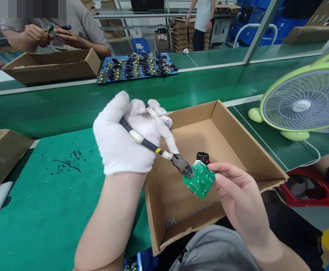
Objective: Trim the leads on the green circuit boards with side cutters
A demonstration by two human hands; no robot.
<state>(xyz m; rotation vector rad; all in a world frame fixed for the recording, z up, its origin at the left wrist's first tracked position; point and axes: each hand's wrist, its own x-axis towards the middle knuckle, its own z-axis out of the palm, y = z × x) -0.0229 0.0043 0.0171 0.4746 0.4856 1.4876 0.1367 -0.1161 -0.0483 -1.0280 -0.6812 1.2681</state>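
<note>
My left hand [130,137], in a white glove, is closed around a pair of diagonal cutters [181,164] with taped handles. The cutter jaws meet the left part of a green circuit board [201,180]. My bare right hand [239,199] pinches that board by its right edge between thumb and fingers. Behind the board shows a black component [202,156] with a red wire. Both hands are over an open cardboard box [189,131], where small metal clippings [170,223] lie along the near side.
A blue tray [137,67] of several boards stands across the green bench, beside another cardboard box [54,73] and a co-worker's hands [51,35]. A green fan [302,105] is at right. Dark scraps [69,163] lie on the mat at left.
</note>
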